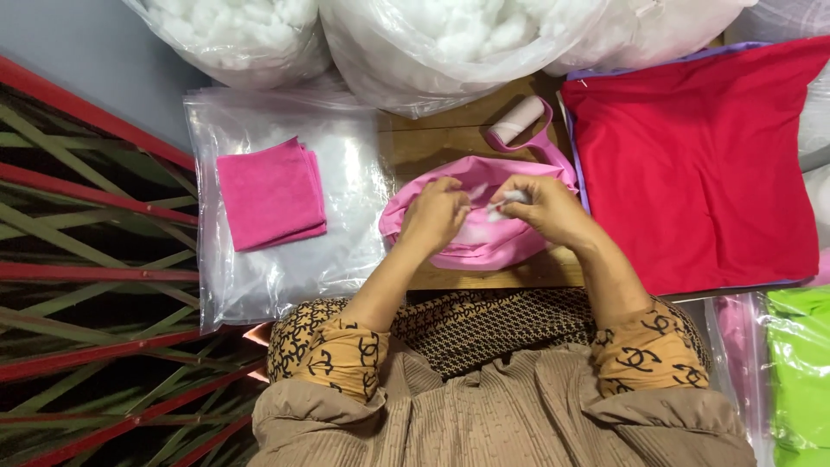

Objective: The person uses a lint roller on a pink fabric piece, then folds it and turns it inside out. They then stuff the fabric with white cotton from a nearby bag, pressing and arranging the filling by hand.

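A pink fabric cover [484,246] lies on the wooden table [432,143] just in front of me. My left hand [435,216] grips its open edge on the left. My right hand [540,210] pinches a small tuft of white stuffing [510,199] at the cover's opening. White filling shows inside the opening between both hands.
A folded pink cloth [271,195] rests on a stack of clear plastic bags [346,182] to the left. A lint roller [517,121] lies behind the cover. Red fabric [692,164] is at right, green bagged fabric [800,363] at lower right. Big bags of white stuffing [432,39] line the back.
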